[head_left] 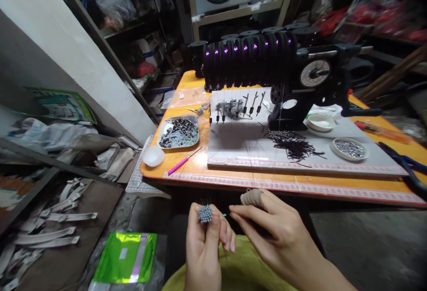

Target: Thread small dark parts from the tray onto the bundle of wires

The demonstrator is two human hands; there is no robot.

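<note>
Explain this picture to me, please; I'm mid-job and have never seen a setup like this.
There is no robot: one head-worn camera looks forward and down at a person's bare hands. The left hand holds a bundle of thin grey-tipped pieces. The right hand, with a wrapping around one finger, is close by; whether it pinches anything is unclear. Ahead, on an orange table, a black machine with a dial stands over a pale board. Black strips and a round dish of small metallic pieces lie on the board; a tray of small parts and a pink-handled tool sit left of it.

Bundle [205,214] part-hidden; left fingers [212,233] around
</note>
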